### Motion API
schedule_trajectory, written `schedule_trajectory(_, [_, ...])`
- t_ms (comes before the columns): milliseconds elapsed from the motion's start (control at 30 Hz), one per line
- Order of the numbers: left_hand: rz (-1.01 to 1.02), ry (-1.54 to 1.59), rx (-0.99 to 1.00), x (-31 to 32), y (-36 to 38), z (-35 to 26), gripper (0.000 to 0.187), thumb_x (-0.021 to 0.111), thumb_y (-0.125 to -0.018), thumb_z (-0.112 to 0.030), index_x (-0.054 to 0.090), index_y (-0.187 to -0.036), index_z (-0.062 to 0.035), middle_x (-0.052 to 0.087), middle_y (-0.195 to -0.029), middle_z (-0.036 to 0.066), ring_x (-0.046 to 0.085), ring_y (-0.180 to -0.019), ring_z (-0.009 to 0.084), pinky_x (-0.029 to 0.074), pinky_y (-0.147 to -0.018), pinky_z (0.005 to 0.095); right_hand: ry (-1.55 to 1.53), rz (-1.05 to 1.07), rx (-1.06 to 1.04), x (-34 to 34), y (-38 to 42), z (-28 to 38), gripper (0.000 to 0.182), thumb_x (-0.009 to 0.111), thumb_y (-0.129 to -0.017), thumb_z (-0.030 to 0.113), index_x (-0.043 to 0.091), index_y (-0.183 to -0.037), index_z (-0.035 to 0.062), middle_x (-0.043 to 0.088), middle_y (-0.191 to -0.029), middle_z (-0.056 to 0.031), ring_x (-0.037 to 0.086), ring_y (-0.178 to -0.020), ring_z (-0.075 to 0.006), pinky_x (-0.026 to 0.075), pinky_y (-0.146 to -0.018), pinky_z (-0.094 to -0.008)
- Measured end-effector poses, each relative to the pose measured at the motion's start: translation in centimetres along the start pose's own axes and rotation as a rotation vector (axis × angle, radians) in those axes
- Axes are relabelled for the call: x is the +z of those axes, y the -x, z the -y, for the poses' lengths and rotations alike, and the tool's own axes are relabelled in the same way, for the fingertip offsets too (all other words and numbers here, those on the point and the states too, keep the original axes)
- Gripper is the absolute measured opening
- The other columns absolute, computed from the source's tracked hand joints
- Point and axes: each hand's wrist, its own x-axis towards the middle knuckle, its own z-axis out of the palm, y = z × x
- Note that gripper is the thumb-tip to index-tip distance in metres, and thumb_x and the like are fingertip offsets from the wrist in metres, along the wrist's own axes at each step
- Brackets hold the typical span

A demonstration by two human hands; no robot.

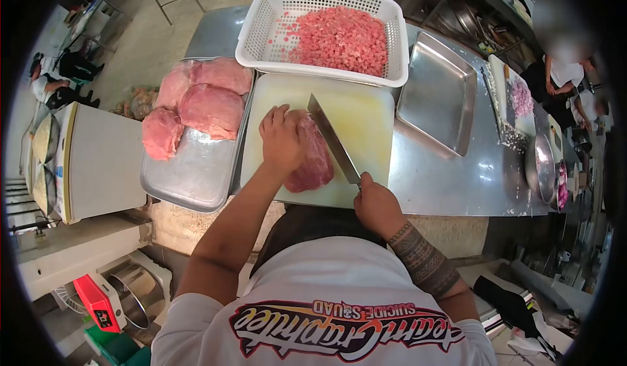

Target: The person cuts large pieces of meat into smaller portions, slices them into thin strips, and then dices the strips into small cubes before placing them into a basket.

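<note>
A large piece of raw meat [314, 163] lies lengthwise on the white cutting board [366, 114]. My left hand [282, 138] presses on its upper left side, fingers curled over the meat and holding it against the board. In my right hand [379, 204] is the handle of a kitchen knife [334, 140] with a long, broad blade. The blade slants up and left along the meat's right side, its tip near the meat's far end. My right fist is closed around the handle at the board's lower right edge.
Behind the board stands a white perforated basket [251, 39] with diced meat [343, 42]. Left is a metal tray [189, 180] bearing several meat pieces [212, 108]. A steel pan [434, 98] sits right. Further right are chopped onions [520, 99] and a metal bowl [541, 166]. Other people stand at both sides.
</note>
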Motion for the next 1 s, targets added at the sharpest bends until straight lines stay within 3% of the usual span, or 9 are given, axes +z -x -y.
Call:
schedule_trajectory(100, [0.123,0.065,-0.011,0.1,-0.9,0.1,0.037,0.064,-0.088,-0.013,0.07,-0.124,-0.0128,0.06,-0.133,0.015,0.053,-0.126,0.0417,0.041,-0.107,0.0575,-0.023,-0.01,0.001,-0.2,-0.3,0.3,0.02,0.058,-0.092,0.008,0.051,-0.108,-0.003,0.07,-0.084,-0.0294,0.07,-0.083,-0.0493,0.056,-0.077,-0.0587])
schedule_trajectory(300, [0.22,-0.06,-0.003,-0.8,-1.6,-1.1,0.039,0.066,-0.086,-0.014,0.067,-0.125,-0.0131,0.059,-0.123,0.013,0.055,-0.12,0.0377,0.043,-0.102,0.0548,-0.088,-0.006,0.021,-2.7,0.6,2.4,0.018,0.059,-0.093,0.008,0.05,-0.105,-0.0027,0.069,-0.083,-0.0297,0.07,-0.083,-0.0488,0.056,-0.077,-0.0577])
schedule_trajectory(567, [0.253,-0.063,0.0,-0.4,-1.9,-0.6,0.042,0.065,-0.086,-0.013,0.065,-0.128,-0.0112,0.058,-0.127,0.014,0.054,-0.122,0.0383,0.042,-0.101,0.0553,-0.049,0.109,-0.001,-6.3,1.5,4.6,0.021,0.061,-0.093,0.006,0.048,-0.106,-0.0037,0.068,-0.082,-0.0285,0.07,-0.082,-0.0484,0.056,-0.074,-0.056])
schedule_trajectory(867, [0.233,-0.019,0.026,-0.2,-1.8,-0.3,0.049,0.064,-0.084,-0.012,0.063,-0.133,-0.008,0.056,-0.134,0.017,0.051,-0.125,0.0429,0.04,-0.105,0.0582,-0.009,0.065,-0.012,-2.3,-2.5,5.2,0.032,0.059,-0.092,0.005,0.048,-0.119,-0.0074,0.068,-0.081,-0.0262,0.07,-0.079,-0.0464,0.056,-0.071,-0.0558])
schedule_trajectory(1000, [0.245,-0.049,0.002,0.0,-1.7,-0.5,0.046,0.065,-0.085,-0.013,0.062,-0.131,-0.0079,0.056,-0.135,0.017,0.051,-0.127,0.0434,0.04,-0.105,0.0587,0.014,0.012,-0.022,-1.4,-4.6,5.7,0.029,0.056,-0.094,0.005,0.049,-0.119,-0.0061,0.069,-0.082,-0.0264,0.071,-0.081,-0.046,0.057,-0.072,-0.0551])
